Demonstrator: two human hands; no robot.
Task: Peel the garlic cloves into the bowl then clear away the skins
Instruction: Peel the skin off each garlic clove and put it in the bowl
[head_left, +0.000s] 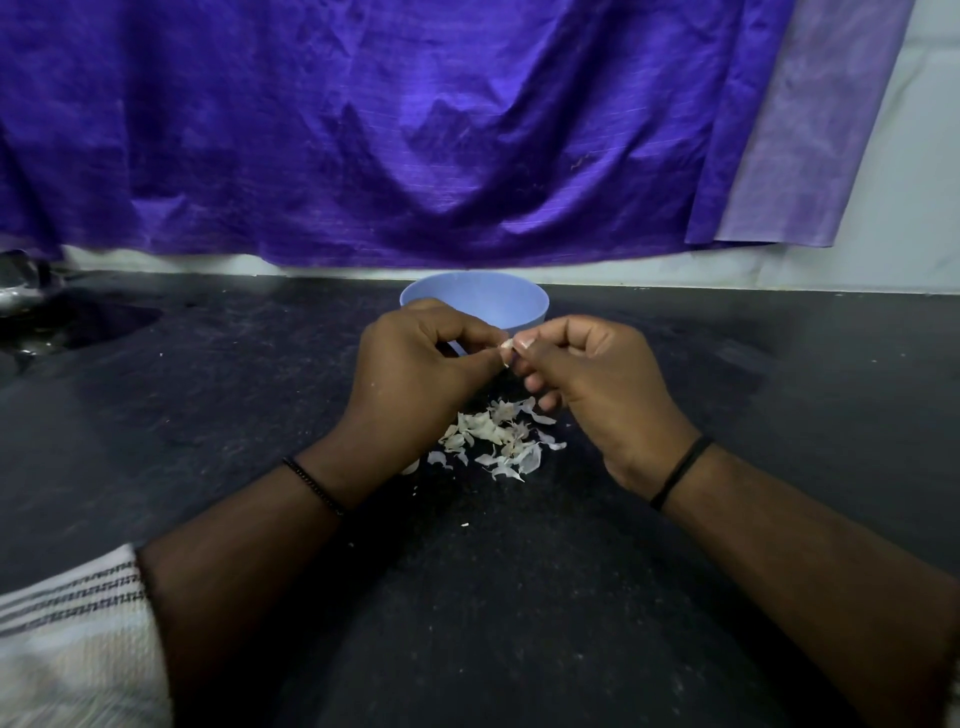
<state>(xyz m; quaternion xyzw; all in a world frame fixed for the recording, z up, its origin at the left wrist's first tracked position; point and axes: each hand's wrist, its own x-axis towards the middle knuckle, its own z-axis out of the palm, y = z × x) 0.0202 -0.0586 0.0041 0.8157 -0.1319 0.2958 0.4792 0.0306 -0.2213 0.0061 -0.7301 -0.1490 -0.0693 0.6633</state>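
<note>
While both hands work close together just in front of the bowl (498, 304), the left hand (415, 364) pinches a clove (505, 349) between thumb and forefinger, its other fingers curled under. The right hand (597, 374) pinches at the clove's pale tip, apparently at a flap of skin, with its lower fingers loosely curled. Only a sliver of the clove shows between the fingertips, so how much skin remains on it cannot be told.

Below the hands, a loose heap of skins (498, 439) lies on the dark surface (727, 389), with a few flecks scattered nearer the person. The bowl sits behind the hands, near the wall under a purple cloth (363, 130); its contents are hidden from this angle.

Several things could go wrong. Since the clove is small and held only by fingertips, a hard tug on the skin could flick it onto the surface instead of into the bowl. Torn skin may cling to the fingers and drop into the bowl with the clove. The skins are light, so a careless sweep of a forearm could spread them wider and make clearing harder.
</note>
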